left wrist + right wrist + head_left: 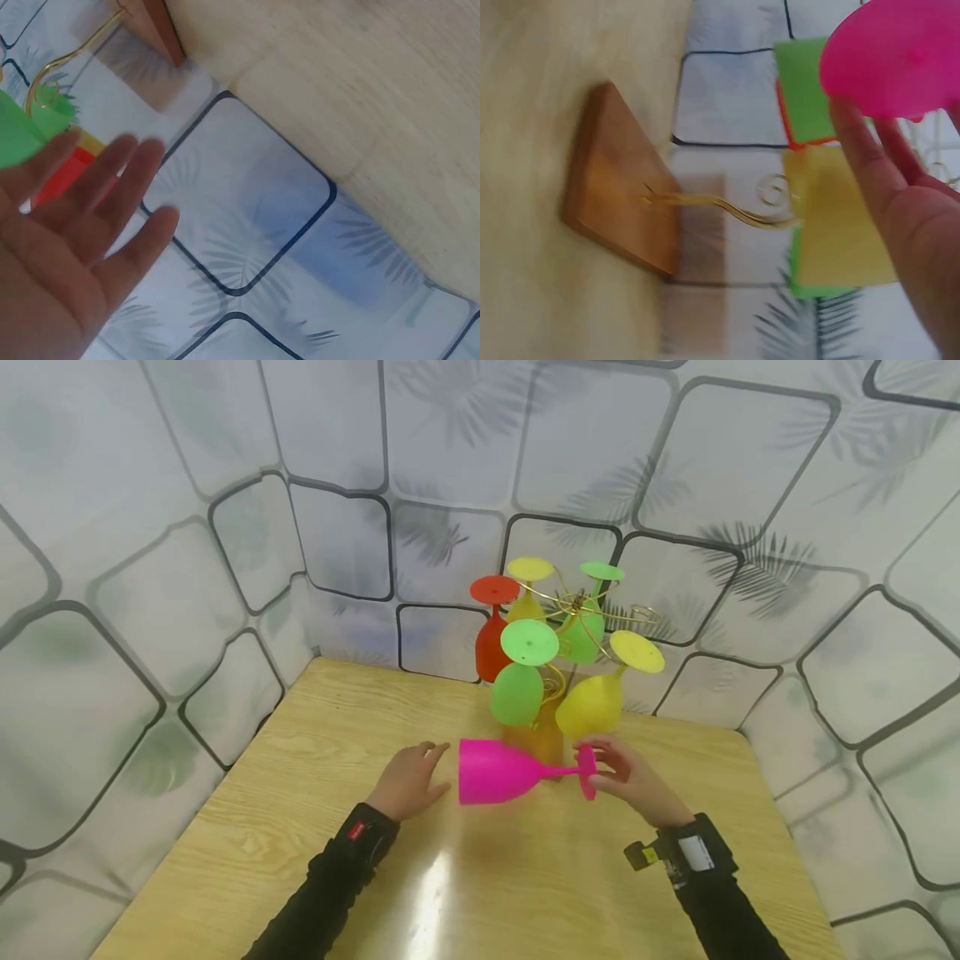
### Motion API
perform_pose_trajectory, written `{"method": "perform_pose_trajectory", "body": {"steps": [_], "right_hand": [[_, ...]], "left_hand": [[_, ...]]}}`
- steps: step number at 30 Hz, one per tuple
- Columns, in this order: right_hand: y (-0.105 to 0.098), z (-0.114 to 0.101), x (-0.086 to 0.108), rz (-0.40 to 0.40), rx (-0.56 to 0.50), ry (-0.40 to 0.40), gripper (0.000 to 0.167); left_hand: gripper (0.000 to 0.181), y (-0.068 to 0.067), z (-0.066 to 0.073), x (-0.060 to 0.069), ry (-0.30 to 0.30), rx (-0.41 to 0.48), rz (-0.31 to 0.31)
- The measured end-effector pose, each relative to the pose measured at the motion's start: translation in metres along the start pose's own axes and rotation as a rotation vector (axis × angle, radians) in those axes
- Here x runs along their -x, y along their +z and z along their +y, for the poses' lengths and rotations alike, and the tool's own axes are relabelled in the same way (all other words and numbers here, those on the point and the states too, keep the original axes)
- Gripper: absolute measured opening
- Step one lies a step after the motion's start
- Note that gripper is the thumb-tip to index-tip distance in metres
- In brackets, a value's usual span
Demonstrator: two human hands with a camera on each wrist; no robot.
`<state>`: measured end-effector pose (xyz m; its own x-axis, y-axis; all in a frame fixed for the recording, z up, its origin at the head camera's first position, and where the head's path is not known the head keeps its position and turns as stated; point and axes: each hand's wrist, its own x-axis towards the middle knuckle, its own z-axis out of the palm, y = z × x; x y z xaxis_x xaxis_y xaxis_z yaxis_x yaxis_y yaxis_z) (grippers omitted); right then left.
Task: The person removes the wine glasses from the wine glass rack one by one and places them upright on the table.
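Black fabric sleeves [318, 893] outstretched, a likely light, stiff pink plastic goblet [495, 772] is pinched at its apparently grippable foot [587, 774] by the right hand [630, 779], fingers [142, 251] apart on the left hand [405, 782].

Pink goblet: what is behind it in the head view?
A brown wooden base shows partly behind the pink goblet; whatever part the goblet covers cannot be seen.

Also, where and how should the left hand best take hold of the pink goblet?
Probably round the wide bowl of the pink goblet, coming from the left: it is held sideways, its rim toward the left hand, while the right hand holds the foot.
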<state>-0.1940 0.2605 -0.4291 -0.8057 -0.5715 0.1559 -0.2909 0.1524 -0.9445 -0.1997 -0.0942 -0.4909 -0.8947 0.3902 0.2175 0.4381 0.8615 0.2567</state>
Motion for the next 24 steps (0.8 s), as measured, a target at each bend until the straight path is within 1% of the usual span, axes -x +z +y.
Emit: {"method": "perform_pose_trajectory", "body": {"steps": [2, 4, 5, 7, 8, 10, 13, 16, 17, 18, 19, 21, 23, 24], "right_hand": [[0.011, 0.014, -0.001, 0.015, -0.143, -0.04, 0.042], [0.022, 0.025, -0.004, 0.025, -0.269, -0.084, 0.038], [0.028, 0.03, -0.005, 0.024, -0.319, -0.107, 0.038], [0.038, 0.036, -0.008, 0.026, -0.391, -0.141, 0.039], [0.042, 0.039, -0.01, 0.025, -0.419, -0.158, 0.039], [0.05, 0.042, -0.012, 0.022, -0.449, -0.175, 0.039], [0.058, 0.045, -0.016, 0.011, -0.476, -0.179, 0.039], [0.064, 0.046, -0.019, -0.005, -0.484, -0.165, 0.039], [0.066, 0.047, -0.021, -0.007, -0.486, -0.159, 0.038], [0.069, 0.047, -0.022, -0.009, -0.489, -0.152, 0.038], [0.071, 0.047, -0.023, -0.01, -0.486, -0.146, 0.038], [0.077, 0.049, -0.026, -0.011, -0.474, -0.145, 0.039], [0.081, 0.051, -0.027, -0.015, -0.465, -0.139, 0.04], [0.083, 0.053, -0.028, -0.021, -0.457, -0.14, 0.04]], "left_hand": [[0.072, -0.005, 0.002, -0.002, 0.017, -0.006, 0.078], [0.082, -0.011, 0.005, -0.005, 0.045, 0.032, 0.151], [0.086, -0.014, 0.007, -0.007, 0.059, 0.07, 0.176], [0.091, -0.021, 0.012, -0.009, 0.086, 0.204, 0.207], [0.094, -0.024, 0.014, -0.01, 0.098, 0.276, 0.209], [0.1, -0.031, 0.02, -0.011, 0.12, 0.444, 0.192], [0.106, -0.039, 0.03, -0.012, 0.157, 0.741, 0.165], [0.112, -0.045, 0.038, -0.014, 0.187, 1.022, 0.165], [0.113, -0.046, 0.04, -0.015, 0.195, 1.108, 0.175], [0.114, -0.046, 0.042, -0.017, 0.201, 1.176, 0.189], [0.115, -0.047, 0.043, -0.018, 0.212, 1.231, 0.206], [0.115, -0.05, 0.046, -0.02, 0.22, 1.303, 0.231], [0.11, -0.053, 0.047, -0.022, 0.248, 1.331, 0.26], [0.107, -0.054, 0.048, -0.022, 0.257, 1.328, 0.269]]}}
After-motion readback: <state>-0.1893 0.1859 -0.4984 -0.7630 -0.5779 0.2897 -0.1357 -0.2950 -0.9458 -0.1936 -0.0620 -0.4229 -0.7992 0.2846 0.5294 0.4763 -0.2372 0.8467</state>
